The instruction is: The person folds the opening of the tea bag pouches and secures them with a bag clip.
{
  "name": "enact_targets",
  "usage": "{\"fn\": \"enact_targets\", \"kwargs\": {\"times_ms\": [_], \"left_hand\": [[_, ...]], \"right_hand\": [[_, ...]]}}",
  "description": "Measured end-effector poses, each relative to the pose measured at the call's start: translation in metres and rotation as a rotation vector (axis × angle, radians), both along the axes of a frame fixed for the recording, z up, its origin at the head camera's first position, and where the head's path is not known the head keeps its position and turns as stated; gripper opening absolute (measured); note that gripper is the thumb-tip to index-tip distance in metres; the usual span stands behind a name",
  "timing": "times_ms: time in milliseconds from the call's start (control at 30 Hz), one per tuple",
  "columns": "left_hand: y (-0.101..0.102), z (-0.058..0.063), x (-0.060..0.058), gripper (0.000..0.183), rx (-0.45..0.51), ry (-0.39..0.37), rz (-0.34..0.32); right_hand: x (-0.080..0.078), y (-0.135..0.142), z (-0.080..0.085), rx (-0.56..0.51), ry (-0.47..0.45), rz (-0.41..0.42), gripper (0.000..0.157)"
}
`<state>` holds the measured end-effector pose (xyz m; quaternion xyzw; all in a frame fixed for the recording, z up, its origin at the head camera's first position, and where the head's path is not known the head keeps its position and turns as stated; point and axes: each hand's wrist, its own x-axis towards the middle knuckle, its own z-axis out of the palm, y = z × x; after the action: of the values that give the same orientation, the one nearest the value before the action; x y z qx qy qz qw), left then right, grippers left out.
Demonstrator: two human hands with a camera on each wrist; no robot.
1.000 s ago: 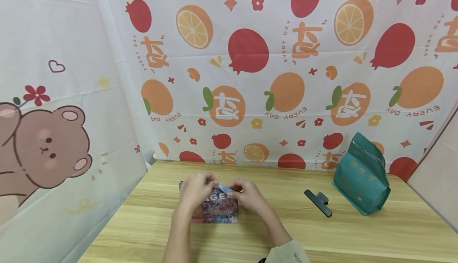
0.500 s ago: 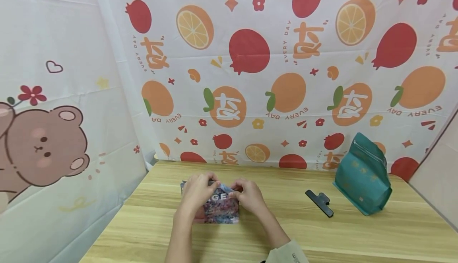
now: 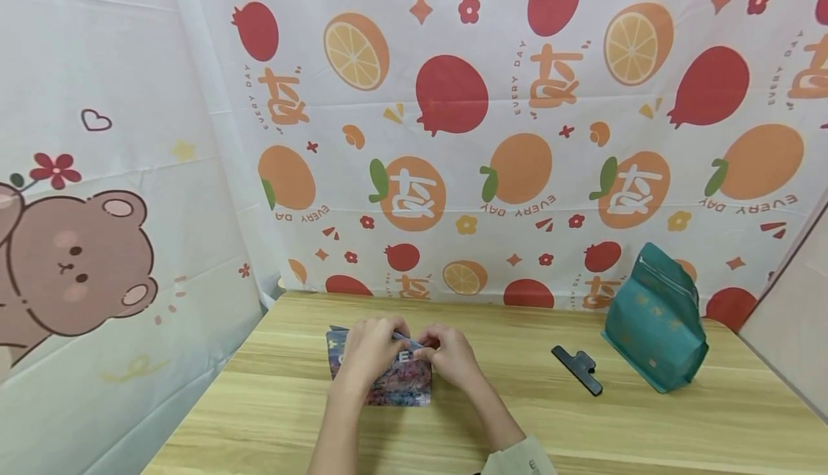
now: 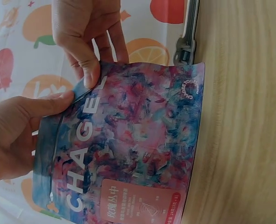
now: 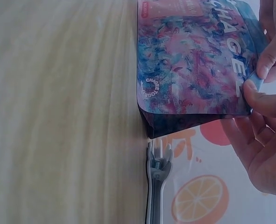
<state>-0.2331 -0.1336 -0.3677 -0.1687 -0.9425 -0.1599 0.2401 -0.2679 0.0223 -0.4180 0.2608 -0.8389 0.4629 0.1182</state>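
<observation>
A pouch (image 3: 402,385) with a blue and pink painterly print and white lettering stands on the wooden table. My left hand (image 3: 371,353) pinches its top edge near the middle, thumb (image 4: 58,103) on the printed front. Close beside it, my right hand (image 3: 448,354) pinches the same edge toward the right corner, thumb (image 5: 261,100) on the front. In the left wrist view, the pouch (image 4: 138,126) shows a pink label (image 4: 140,203) low on its front. The top strip is bent between the two thumbs. Fingers behind the pouch are partly hidden.
A black bag clip (image 3: 578,369) lies on the table (image 3: 491,324), right of the pouch. Farther right stands a green bag (image 3: 656,320) with a folded top. A fruit-print cloth (image 3: 453,94) hangs behind the table, and a bear-print one (image 3: 77,266) at the left.
My left hand has slid right along the pouch's top edge, uncovering its upper left corner. The light-blue folded strip between the hands shows less. The right hand stays nearly in place.
</observation>
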Motion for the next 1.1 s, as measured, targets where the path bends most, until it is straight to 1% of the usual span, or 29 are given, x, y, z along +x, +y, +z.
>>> {"fn": "enact_targets", "kwargs": {"times_ms": [133, 333, 467, 633, 733, 867, 1000, 1100], "left_hand": [[0.002, -0.001, -0.001, 0.012, -0.002, 0.002, 0.032], [0.002, -0.003, -0.001, 0.013, -0.013, 0.011, 0.041], [0.001, -0.003, -0.001, 0.013, -0.005, 0.001, 0.038], [0.001, -0.003, 0.0, 0.011, 0.0, -0.007, 0.031], [0.001, -0.003, 0.0, 0.011, 0.0, -0.012, 0.027], [0.0, -0.001, -0.002, 0.01, 0.003, -0.023, 0.023], [-0.001, 0.0, -0.002, 0.01, 0.013, -0.035, 0.015], [-0.002, 0.0, -0.002, 0.011, 0.021, -0.044, 0.004]], "right_hand": [[0.001, 0.0, 0.0, 0.002, -0.003, 0.002, 0.007], [0.0, 0.001, 0.001, 0.02, -0.021, 0.023, 0.007], [0.0, 0.003, 0.003, 0.021, -0.057, 0.072, 0.006], [0.0, 0.009, 0.004, 0.025, -0.126, 0.143, 0.007], [-0.001, 0.013, 0.005, 0.035, -0.155, 0.167, 0.009], [-0.003, 0.013, 0.005, 0.037, -0.139, 0.158, 0.009], [-0.003, 0.009, 0.004, 0.016, -0.106, 0.108, 0.007], [-0.003, 0.007, 0.003, -0.006, -0.112, 0.07, 0.007]]}}
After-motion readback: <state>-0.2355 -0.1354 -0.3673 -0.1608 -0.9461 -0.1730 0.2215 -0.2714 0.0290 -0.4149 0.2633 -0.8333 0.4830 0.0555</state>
